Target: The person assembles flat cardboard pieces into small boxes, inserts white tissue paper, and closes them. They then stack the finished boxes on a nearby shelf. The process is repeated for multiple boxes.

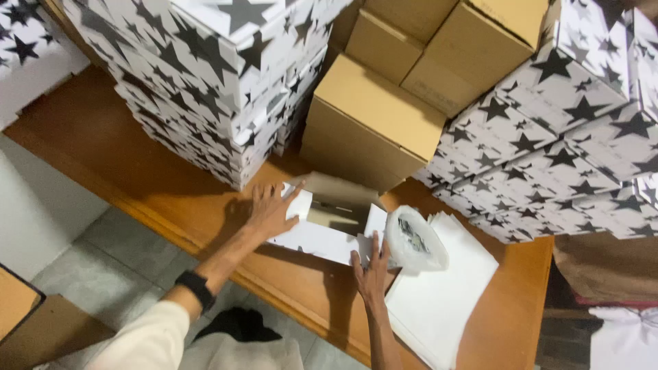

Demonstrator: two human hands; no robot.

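A small open cardboard box (334, 214), white outside and brown inside, lies on the wooden table (171, 199). My left hand (271, 209) rests flat with spread fingers on the box's left flap. My right hand (372, 274) presses against the box's near right edge, fingers pointing up. A clear plastic bag with something dark and white inside (415, 240) sits just right of the box, touching my right hand's fingertips. A black band is on my left wrist (196, 286).
A stack of white flat sheets (439, 301) lies at the right. Tall stacks of white boxes with black stars (205, 82) (562, 137) stand left and right behind, plain brown cartons (373, 123) between them. Tiled floor (116, 260) lies below the table edge.
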